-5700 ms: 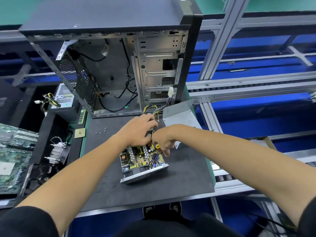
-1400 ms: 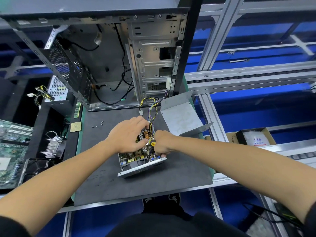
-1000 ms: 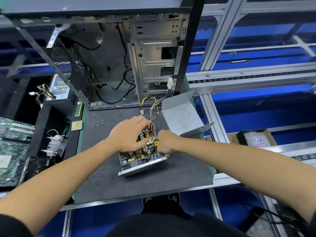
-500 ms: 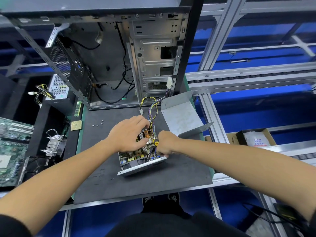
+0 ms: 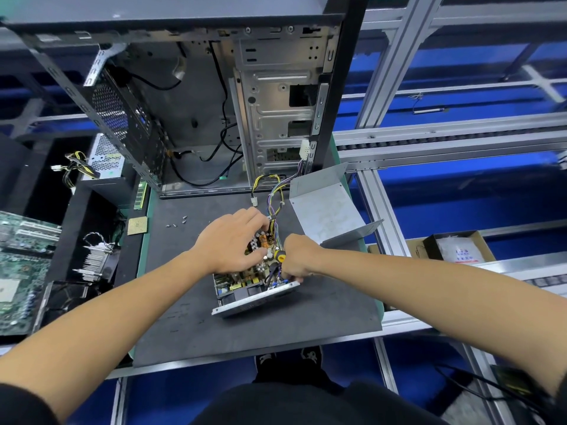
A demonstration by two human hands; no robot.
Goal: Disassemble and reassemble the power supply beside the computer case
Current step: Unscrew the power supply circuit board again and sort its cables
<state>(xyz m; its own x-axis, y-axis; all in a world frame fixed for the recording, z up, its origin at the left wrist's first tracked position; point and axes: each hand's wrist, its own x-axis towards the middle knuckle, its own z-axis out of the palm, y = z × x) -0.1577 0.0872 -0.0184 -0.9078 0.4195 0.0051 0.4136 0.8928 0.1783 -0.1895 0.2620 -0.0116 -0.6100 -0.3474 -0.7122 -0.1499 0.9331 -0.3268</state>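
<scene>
left hand flat on open power supply — right hand grips screwdriver.

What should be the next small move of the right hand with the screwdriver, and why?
Probably turn the screwdriver in place: the right hand grips it, tip down among the open power supply parts, while the left hand rests on the board. The tip itself is hidden.

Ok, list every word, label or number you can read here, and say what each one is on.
None can be read.
White packet in the cardboard box: red and blue print, too blurred.
Open power supply circuit board: markings too small.
Second power supply at left: no legible label.
Motherboard at left: print too small.
</scene>
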